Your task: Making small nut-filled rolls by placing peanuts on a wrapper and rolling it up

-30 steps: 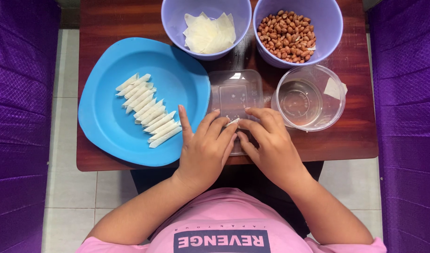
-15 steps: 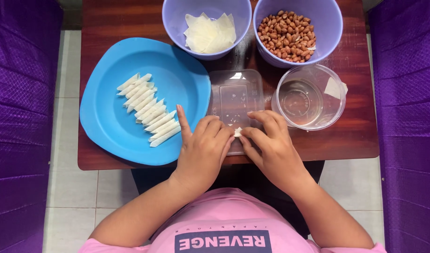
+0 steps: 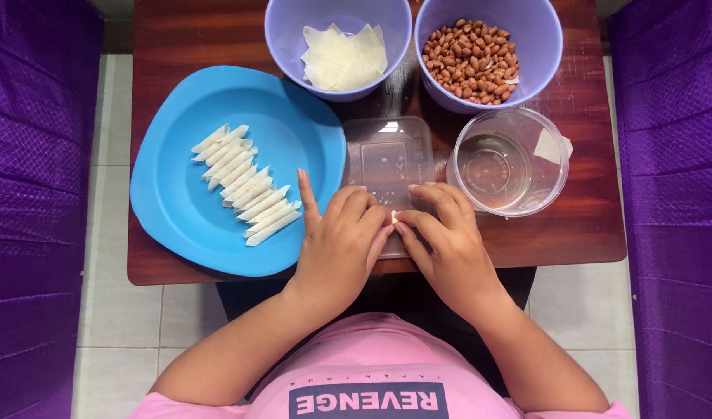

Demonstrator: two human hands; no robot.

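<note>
Fingers of your left hand (image 3: 342, 240) and right hand (image 3: 447, 240) pinch a small white wrapper piece (image 3: 393, 217) over the clear tray (image 3: 388, 159). Purple bowls hold wrappers (image 3: 346, 56) and peanuts (image 3: 471, 60) (rolled pieces (image 3: 243, 186) line the blue plate (image 3: 177, 209)).

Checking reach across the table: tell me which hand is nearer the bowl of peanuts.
The right hand. It rests on the clear lid below the bowl of peanuts, slightly to its left. The left hand lies further left, toward the blue plate, so farther away.
</note>
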